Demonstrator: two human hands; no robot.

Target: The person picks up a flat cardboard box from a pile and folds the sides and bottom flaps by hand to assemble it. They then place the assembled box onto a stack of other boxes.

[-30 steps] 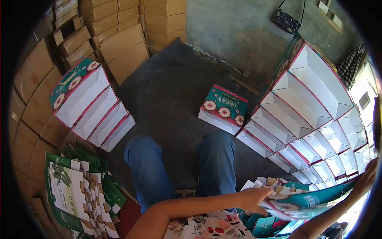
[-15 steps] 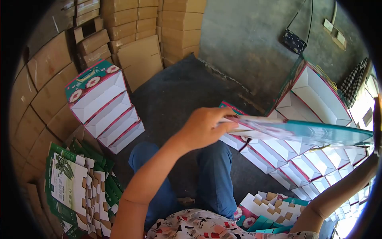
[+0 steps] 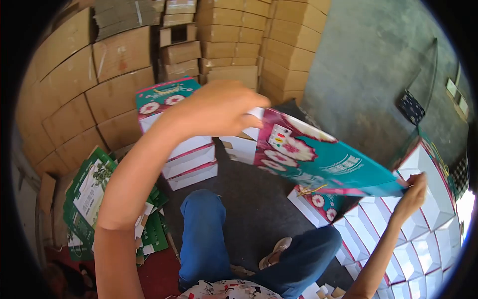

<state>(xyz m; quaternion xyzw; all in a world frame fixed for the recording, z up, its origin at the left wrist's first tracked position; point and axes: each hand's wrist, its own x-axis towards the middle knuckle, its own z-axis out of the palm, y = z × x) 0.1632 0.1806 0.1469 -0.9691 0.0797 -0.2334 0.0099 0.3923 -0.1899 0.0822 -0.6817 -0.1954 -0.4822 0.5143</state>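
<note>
One printed carton (image 3: 318,159), teal and magenta, was held aloft above the dark floor (image 3: 239,214), slanting down to the right. Left hand (image 3: 224,107): closed on its flap end. Right hand (image 3: 414,194): gripping the opposite end. Stage, as judged: carton in mid-handling, body apparently flattish; its span called for firm, matched grips. White-sided boxes (image 3: 413,219): stacked along the floor's right edge. Green cartons (image 3: 89,194): piled toward the near-left corner.
</note>
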